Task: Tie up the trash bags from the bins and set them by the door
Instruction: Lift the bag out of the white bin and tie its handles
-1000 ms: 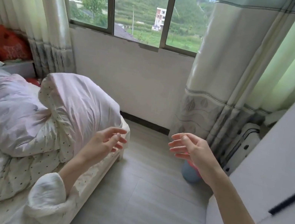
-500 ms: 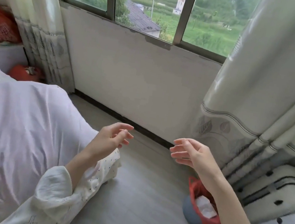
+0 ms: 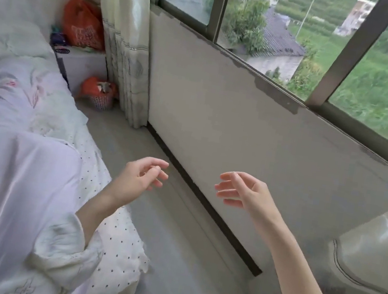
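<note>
A small pink mesh bin lined with a red trash bag stands on the floor in the far corner, between the bed and the left curtain. Some rubbish shows in its mouth. My left hand and my right hand hang in mid-air over the floor, well short of that bin. Both hands hold nothing and their fingers are loosely apart. No door is in view.
The bed with a pale quilt fills the left. A white nightstand carries an orange bag. A narrow floor strip runs between bed and window wall. Curtains hang at the left and right.
The view has swung left along the window wall. The blue bin with the red bag at the right has left the frame; the corner bin by the nightstand now shows. Both hands stay empty.
</note>
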{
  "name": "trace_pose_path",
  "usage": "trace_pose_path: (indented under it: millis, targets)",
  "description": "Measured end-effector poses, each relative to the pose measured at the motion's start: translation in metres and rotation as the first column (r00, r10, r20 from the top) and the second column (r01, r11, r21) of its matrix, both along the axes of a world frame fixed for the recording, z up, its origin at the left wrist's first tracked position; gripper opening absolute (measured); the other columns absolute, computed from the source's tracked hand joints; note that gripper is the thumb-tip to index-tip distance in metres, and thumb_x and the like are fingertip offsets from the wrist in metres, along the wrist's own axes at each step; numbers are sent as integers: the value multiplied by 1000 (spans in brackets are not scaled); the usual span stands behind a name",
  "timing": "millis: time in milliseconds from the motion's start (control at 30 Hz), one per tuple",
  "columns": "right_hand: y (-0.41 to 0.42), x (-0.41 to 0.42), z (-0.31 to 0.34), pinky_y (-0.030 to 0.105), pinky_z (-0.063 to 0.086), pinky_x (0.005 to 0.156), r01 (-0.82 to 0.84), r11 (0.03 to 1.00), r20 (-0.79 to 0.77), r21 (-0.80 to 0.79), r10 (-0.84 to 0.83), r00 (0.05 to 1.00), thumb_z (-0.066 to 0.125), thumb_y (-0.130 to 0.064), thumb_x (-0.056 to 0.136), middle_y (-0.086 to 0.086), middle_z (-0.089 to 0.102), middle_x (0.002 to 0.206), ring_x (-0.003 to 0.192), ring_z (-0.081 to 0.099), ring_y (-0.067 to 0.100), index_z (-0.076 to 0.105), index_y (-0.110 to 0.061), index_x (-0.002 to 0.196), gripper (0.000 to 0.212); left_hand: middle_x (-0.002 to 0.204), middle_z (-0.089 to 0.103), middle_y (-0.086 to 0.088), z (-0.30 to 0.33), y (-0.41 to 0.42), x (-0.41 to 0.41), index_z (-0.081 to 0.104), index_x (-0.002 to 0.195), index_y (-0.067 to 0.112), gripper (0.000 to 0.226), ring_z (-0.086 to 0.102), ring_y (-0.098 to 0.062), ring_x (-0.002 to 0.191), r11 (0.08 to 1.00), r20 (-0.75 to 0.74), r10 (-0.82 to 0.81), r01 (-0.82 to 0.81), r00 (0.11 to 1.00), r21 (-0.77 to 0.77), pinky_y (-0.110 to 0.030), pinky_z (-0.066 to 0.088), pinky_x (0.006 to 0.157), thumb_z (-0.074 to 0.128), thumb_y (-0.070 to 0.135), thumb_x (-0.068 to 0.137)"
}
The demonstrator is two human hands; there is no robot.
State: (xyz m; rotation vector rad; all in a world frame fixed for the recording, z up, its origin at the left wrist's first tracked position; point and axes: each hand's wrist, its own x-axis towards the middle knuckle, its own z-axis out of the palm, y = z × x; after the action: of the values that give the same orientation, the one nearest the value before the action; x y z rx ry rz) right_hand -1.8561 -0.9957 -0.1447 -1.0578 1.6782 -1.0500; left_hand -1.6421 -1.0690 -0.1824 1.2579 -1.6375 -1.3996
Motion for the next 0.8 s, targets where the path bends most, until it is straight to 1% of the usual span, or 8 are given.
trace_pose_path:
  millis: [167, 267, 333, 500, 600, 800]
  targets:
    - [-145, -30, -17, 29, 55, 79, -130, 991, -27, 7, 130, 991, 41, -21, 96, 3, 71, 86, 78, 68, 14, 65, -15, 93, 25, 95, 66, -6, -27, -120, -31, 60, 106, 18, 23, 63, -18, 82, 993, -4, 115, -115, 993, 12, -24, 50, 75, 39, 13, 96]
    - [-239, -43, -22, 27, 55, 78, -202, 979, -53, 42, 204, 978, 42, -23, 95, 2, 72, 86, 77, 69, 11, 66, -15, 94, 26, 95, 65, -6, -31, -201, -46, 59, 108, 15, 24, 62, -17, 81, 983, -3, 182, -182, 983, 22, -19, 49, 71, 38, 12, 96]
    - [-299, -45, -21, 26, 55, 77, -260, 963, -46, 65, 263, 964, 43, -24, 95, -1, 72, 84, 75, 69, 9, 66, -15, 93, 25, 94, 65, -5, -27, -250, -48, 59, 109, 15, 25, 62, -17, 81, 971, 2, 235, -235, 972, 36, -21, 48, 73, 37, 13, 96]
    - [-437, -42, -15, 28, 55, 78, -358, 932, 18, 62, 358, 934, 46, -24, 92, 0, 71, 82, 76, 68, 12, 67, -14, 92, 23, 94, 65, -2, -12, -361, -39, 58, 109, 16, 25, 62, -18, 84, 941, 33, 333, -335, 942, 41, -24, 48, 77, 37, 14, 96]
    - [-517, -32, -21, 28, 55, 78, -429, 899, 38, 82, 428, 903, 48, -24, 92, 1, 71, 84, 76, 68, 12, 67, -14, 92, 21, 94, 65, 0, -14, -422, -29, 58, 110, 17, 26, 62, -17, 85, 913, 50, 401, -403, 915, 56, -25, 48, 79, 37, 15, 97]
    - [-689, -2, -39, 23, 53, 72, -530, 847, 61, 53, 527, 848, 45, -21, 93, 3, 70, 83, 72, 67, 10, 66, -15, 89, 22, 95, 65, -1, -30, -560, -1, 58, 109, 18, 25, 63, -18, 86, 840, 77, 538, -542, 839, 37, -24, 48, 76, 37, 16, 97]
